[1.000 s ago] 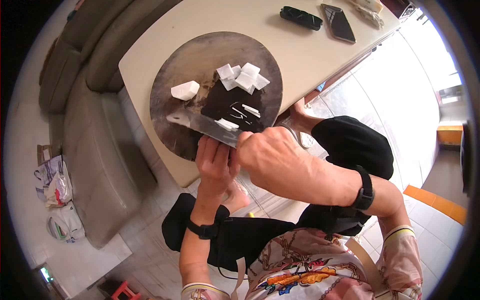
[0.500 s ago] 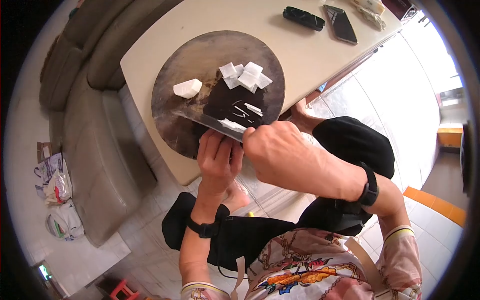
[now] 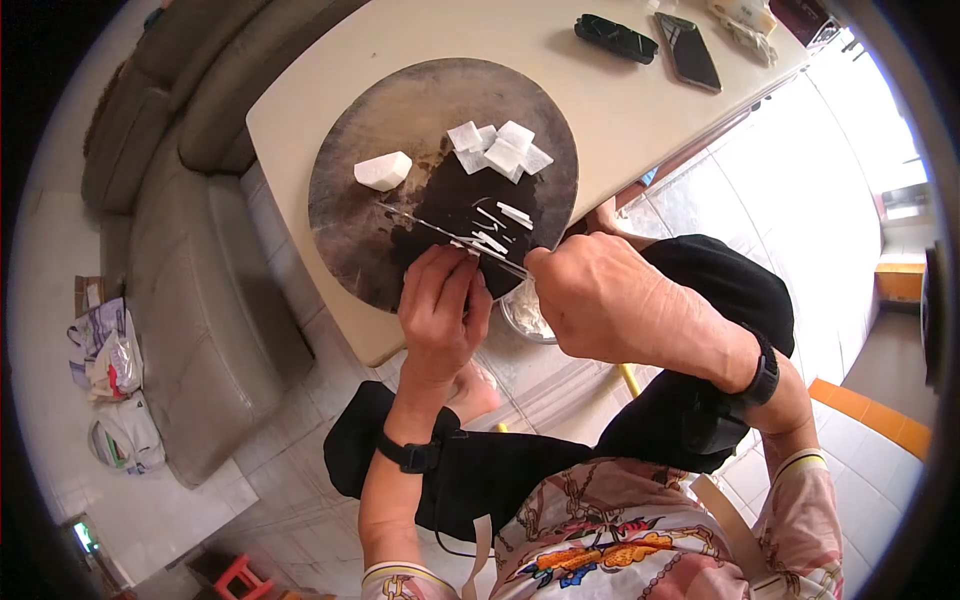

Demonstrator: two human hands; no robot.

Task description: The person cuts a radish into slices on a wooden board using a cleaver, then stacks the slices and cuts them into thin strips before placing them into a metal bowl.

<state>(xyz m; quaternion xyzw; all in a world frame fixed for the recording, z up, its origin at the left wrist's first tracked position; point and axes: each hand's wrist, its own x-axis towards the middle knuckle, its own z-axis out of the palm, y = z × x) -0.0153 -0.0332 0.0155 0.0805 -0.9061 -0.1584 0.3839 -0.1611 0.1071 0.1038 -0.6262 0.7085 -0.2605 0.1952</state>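
Note:
A round, dark-stained chopping board (image 3: 345, 130) lies on the cream table. My right hand (image 3: 630, 300) grips a kitchen knife (image 3: 425, 222) by its handle end; the blade stands on edge across the lower board. Just below the blade, the curled fingers of my left hand (image 3: 440, 310) press on a white vegetable slice (image 3: 464, 251), mostly hidden beneath them. Thin white strips (image 3: 515, 215) lie on the wet part beyond the knife. Farther back are a pile of square white slices (image 3: 507, 152) and a cut white chunk (image 3: 382, 171), perhaps radish.
A bowl with whitish contents (image 3: 530, 312) sits below the table edge, partly behind my right hand. On the table's far side lie a black case (image 3: 615, 38) and a phone (image 3: 688, 52). A grey sofa (image 3: 225, 290) borders the left.
The knife has turned from lying tilted to standing upright on its edge. White strips that clung to the blade now lie on the board beyond it. My right hand shifted slightly right, uncovering the bowl.

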